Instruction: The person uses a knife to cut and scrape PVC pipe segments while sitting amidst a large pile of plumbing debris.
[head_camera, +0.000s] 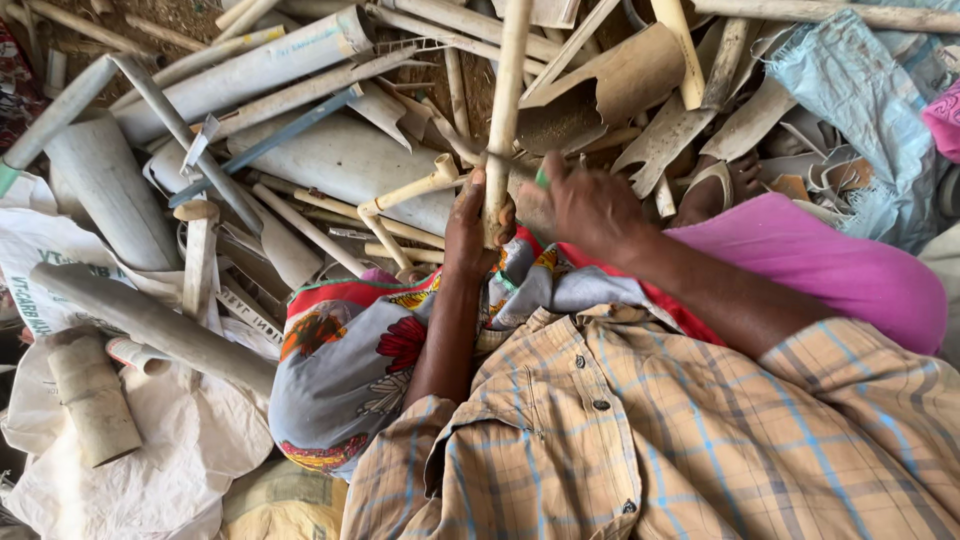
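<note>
1. The left hand (470, 228) is wrapped around the lower part of a thin cream pipe (505, 100) that stands nearly upright in the middle of the scene; the fingers are curled shut on it, with the thumb pointing up along its left side.
2. The pipe's top runs out of the far edge of the view, and its bottom end is hidden behind the left hand and the patterned cloth (350, 360) over the lap, so neither end can be seen.
3. The right hand (590, 205) sits just right of the pipe, back of the hand toward the camera. Its fingers bend down and away, and a small green tip (541, 178) pokes out near the thumb. Whether those fingers grip a tool or only press on something is too hidden to tell.
4. Near the camera, a checked tan shirt (650, 430) covers the lower right and blocks the elbows; a pink cloth (800, 260) lies right of the right forearm.
5. Far and left, a heap of cut grey and cream pipes (250, 75) overlaps, many cut off by the edges; a short tube (92, 400) rests on a white sack (180, 440) at near left.
6. A foot in a sandal (715, 185) shows partly, far right of the hands, among the broken pipe shards.
</note>
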